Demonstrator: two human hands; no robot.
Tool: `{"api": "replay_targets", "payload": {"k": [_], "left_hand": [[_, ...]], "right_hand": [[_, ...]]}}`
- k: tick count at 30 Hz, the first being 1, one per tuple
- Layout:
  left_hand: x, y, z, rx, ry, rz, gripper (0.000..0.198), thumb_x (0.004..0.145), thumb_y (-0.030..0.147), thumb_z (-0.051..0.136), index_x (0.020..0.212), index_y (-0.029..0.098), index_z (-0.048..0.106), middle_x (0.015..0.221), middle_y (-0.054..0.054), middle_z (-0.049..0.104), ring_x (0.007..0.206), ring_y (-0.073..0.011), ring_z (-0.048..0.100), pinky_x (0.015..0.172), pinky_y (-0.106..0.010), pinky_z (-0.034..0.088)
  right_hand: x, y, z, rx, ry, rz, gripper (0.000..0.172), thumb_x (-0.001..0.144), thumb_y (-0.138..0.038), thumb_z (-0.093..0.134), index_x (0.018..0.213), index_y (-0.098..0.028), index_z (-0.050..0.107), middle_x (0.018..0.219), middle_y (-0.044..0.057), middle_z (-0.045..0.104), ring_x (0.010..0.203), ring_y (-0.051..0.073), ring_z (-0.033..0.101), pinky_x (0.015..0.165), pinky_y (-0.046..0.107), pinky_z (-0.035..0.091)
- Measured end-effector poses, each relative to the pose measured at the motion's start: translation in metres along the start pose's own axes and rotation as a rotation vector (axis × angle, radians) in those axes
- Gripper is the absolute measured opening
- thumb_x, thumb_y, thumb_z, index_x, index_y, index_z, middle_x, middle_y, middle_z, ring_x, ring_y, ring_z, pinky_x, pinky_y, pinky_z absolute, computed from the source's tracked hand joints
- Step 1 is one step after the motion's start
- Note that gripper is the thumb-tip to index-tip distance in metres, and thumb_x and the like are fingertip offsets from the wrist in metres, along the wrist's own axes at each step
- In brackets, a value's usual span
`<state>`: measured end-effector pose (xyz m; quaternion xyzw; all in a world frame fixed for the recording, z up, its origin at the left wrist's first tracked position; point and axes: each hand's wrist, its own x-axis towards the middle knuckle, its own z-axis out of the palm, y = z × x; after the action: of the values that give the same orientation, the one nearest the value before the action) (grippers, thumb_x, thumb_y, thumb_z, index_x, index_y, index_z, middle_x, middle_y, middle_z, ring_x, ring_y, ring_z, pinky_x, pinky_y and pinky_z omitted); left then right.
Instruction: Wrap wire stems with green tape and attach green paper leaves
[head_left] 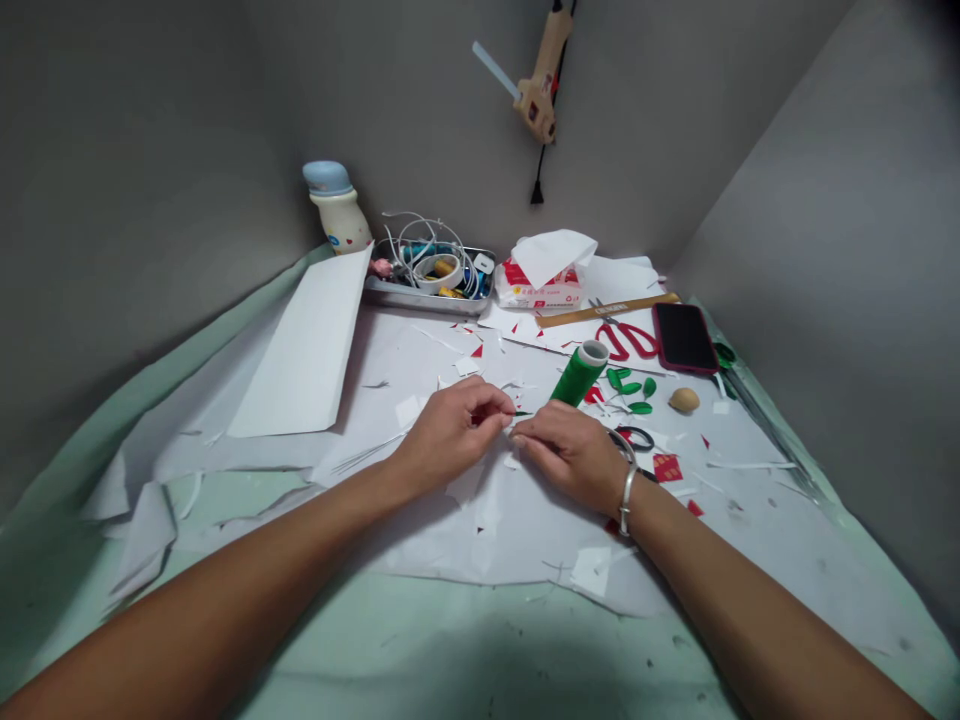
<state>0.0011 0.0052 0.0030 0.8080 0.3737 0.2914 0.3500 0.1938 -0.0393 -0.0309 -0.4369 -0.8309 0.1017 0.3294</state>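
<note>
My left hand (pixel 457 430) is closed in a pinch, and a thin dark green strip (pixel 523 413) sticks out from its fingertips. Close beside it, my right hand (pixel 570 447) has its thumb and fingers pressed together; what lies between them is too small to make out. A silver bangle (pixel 627 500) circles the right wrist. Just behind the right hand a spool of green thread (pixel 577 375) stands at a tilt. Several small green leaf shapes (pixel 630 389) lie to its right. Black-handled scissors (pixel 637 437) are partly hidden by the right hand.
White paper with scattered scraps covers the table. At the back are a metal tray (pixel 427 300), a tissue pack (pixel 540 288), red-handled scissors (pixel 613 342) and a phone (pixel 685 338). A folded white card (pixel 300 350) stands left. A glue gun (pixel 541 90) hangs on the wall.
</note>
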Motion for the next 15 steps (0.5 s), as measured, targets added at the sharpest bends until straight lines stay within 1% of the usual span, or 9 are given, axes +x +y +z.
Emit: {"api": "replay_targets", "payload": {"k": [2,3,6,8,9,12,15], "left_hand": [[0.000,-0.003,0.001,0.070,0.036,-0.010,0.014,0.084,0.015,0.052,0.086,0.018,0.066,0.088,-0.003,0.062,0.080,-0.0156,0.058,0.071,-0.029,0.047],[0.000,-0.004,0.002,0.114,0.029,-0.001,0.015,0.084,0.015,0.052,0.086,0.017,0.066,0.087,-0.003,0.062,0.080,-0.0159,0.058,0.071,-0.029,0.047],[-0.002,-0.008,0.005,0.220,-0.074,0.079,0.014,0.083,0.013,0.053,0.086,0.017,0.067,0.082,-0.003,0.060,0.076,-0.0159,0.056,0.069,-0.029,0.044],[-0.004,-0.008,0.007,0.214,-0.142,0.131,0.015,0.084,0.013,0.054,0.087,0.018,0.067,0.081,-0.003,0.060,0.075,-0.0153,0.056,0.068,-0.028,0.044],[-0.004,-0.008,0.007,0.185,-0.158,0.144,0.015,0.084,0.013,0.054,0.088,0.018,0.067,0.082,-0.002,0.060,0.075,-0.0147,0.056,0.069,-0.028,0.044],[-0.004,-0.004,0.005,0.060,-0.145,0.120,0.014,0.085,0.016,0.054,0.089,0.018,0.067,0.084,-0.002,0.060,0.075,-0.0131,0.056,0.069,-0.027,0.045],[-0.001,0.000,0.002,0.010,-0.059,0.056,0.013,0.084,0.016,0.053,0.087,0.018,0.067,0.086,-0.002,0.062,0.077,-0.0136,0.057,0.070,-0.027,0.046]], "right_hand": [[-0.001,-0.004,0.000,-0.014,-0.017,-0.040,0.018,0.093,-0.022,0.052,0.088,-0.019,0.069,0.071,0.003,0.062,0.071,0.017,0.051,0.069,0.030,0.043],[-0.001,-0.005,-0.001,-0.022,-0.005,-0.056,0.018,0.093,-0.022,0.051,0.089,-0.019,0.069,0.071,0.003,0.063,0.071,0.017,0.051,0.068,0.030,0.043],[0.000,-0.005,-0.004,-0.053,0.069,-0.051,0.018,0.093,-0.022,0.051,0.090,-0.019,0.069,0.072,0.004,0.063,0.071,0.017,0.051,0.068,0.030,0.042],[0.001,-0.002,-0.005,-0.058,0.107,-0.007,0.019,0.094,-0.021,0.051,0.089,-0.019,0.068,0.072,0.004,0.064,0.072,0.017,0.052,0.069,0.031,0.042],[0.001,0.000,-0.005,-0.051,0.117,0.019,0.019,0.094,-0.021,0.050,0.088,-0.019,0.068,0.073,0.004,0.065,0.072,0.017,0.052,0.070,0.031,0.041],[0.001,0.005,-0.003,-0.020,0.101,0.061,0.018,0.093,-0.018,0.051,0.088,-0.019,0.068,0.075,0.003,0.066,0.072,0.017,0.052,0.069,0.030,0.041],[0.000,0.004,0.000,-0.018,0.033,0.026,0.017,0.092,-0.020,0.051,0.088,-0.019,0.068,0.072,0.003,0.063,0.071,0.017,0.051,0.068,0.030,0.041]]}}
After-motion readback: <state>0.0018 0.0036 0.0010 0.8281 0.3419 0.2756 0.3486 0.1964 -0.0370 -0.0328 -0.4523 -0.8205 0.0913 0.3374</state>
